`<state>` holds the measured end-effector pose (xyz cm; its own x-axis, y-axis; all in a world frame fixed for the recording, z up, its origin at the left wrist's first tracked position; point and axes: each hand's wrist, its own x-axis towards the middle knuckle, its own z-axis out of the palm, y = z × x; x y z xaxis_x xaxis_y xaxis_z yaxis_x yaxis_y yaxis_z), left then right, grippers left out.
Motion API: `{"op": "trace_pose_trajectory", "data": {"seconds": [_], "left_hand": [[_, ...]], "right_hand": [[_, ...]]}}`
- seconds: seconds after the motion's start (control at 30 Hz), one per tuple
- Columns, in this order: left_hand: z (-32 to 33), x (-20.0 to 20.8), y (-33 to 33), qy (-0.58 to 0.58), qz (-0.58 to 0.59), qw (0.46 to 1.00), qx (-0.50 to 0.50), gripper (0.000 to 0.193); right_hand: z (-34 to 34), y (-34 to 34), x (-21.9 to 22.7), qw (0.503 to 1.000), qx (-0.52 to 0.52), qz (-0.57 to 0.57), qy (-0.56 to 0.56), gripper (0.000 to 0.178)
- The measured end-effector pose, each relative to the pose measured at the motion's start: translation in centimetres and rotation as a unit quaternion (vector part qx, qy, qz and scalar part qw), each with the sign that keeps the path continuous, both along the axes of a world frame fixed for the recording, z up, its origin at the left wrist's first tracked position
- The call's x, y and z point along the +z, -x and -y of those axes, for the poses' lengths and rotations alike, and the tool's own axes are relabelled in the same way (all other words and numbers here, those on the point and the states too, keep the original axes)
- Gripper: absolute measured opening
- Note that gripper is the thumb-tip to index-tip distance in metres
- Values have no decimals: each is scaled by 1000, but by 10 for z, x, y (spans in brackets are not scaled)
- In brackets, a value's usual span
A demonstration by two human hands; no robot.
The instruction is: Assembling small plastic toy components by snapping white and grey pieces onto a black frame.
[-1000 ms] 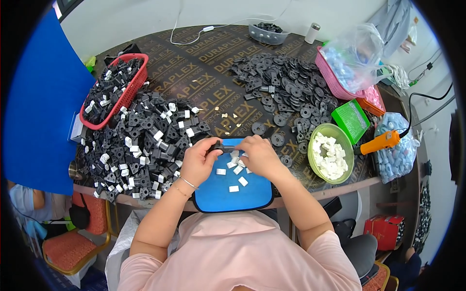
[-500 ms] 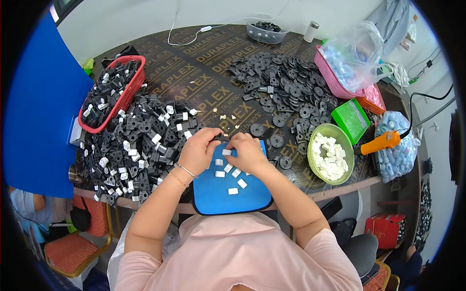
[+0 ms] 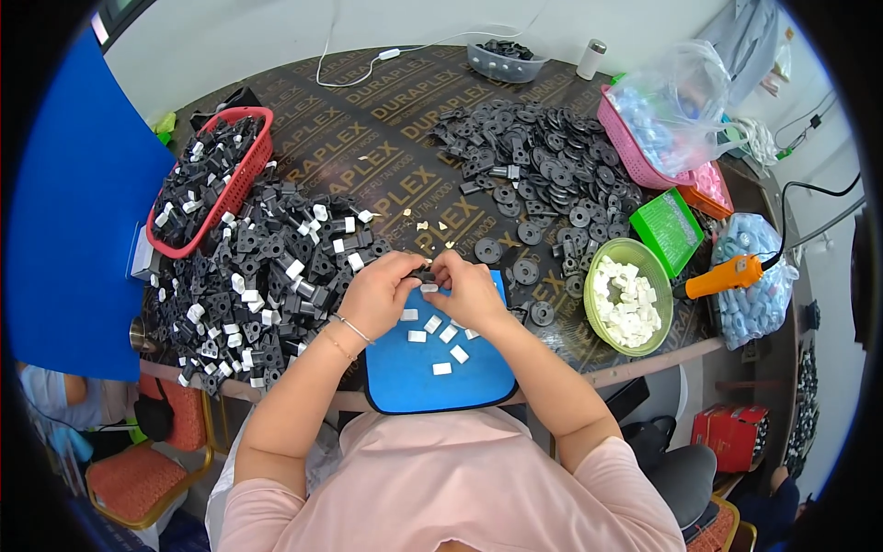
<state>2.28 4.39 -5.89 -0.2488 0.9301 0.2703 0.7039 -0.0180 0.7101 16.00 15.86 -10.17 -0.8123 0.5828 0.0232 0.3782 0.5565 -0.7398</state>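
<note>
My left hand [image 3: 377, 287] is closed on a small black plastic part [image 3: 422, 274] above the far end of a blue mat [image 3: 441, 391]. Pinched in my right hand [image 3: 471, 293] is a small white block [image 3: 429, 288], right up against the black part. Fingers hide most of the join, so I cannot tell whether the block sits inside it. Several loose white blocks [image 3: 442, 369] lie on the mat just below both hands.
Left of the mat spreads a heap of black parts with white blocks [image 3: 267, 267], beside a full red basket [image 3: 262, 152]. Black discs [image 3: 552, 166] cover the far right. A green bowl [image 3: 590, 308] of white blocks, a green tray [image 3: 667, 230] and an orange-handled tool [image 3: 727, 275] stand right.
My hands have drawn together. The black part in my left hand has come nearer to me, against the white block in my right hand.
</note>
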Motion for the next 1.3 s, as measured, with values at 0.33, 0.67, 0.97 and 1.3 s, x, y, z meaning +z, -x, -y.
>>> {"op": "trace_pose_trajectory", "data": {"seconds": [0.33, 0.67, 0.97, 1.3], "left_hand": [[-7, -1, -7, 71, -127, 988, -50, 22], [-26, 14, 12, 225, -106, 967, -57, 25], [-14, 10, 16, 190, -86, 974, -88, 27], [-16, 14, -5, 160, -203, 955, -143, 19]], "right_hand": [[-1, 0, -2, 1000, 10, 9, -15, 40], [1, -1, 4, 1000, 7, 8, 26, 42], [10, -5, 8, 997, 51, 39, 32, 45], [11, -1, -3, 999, 13, -20, -45, 40]]}}
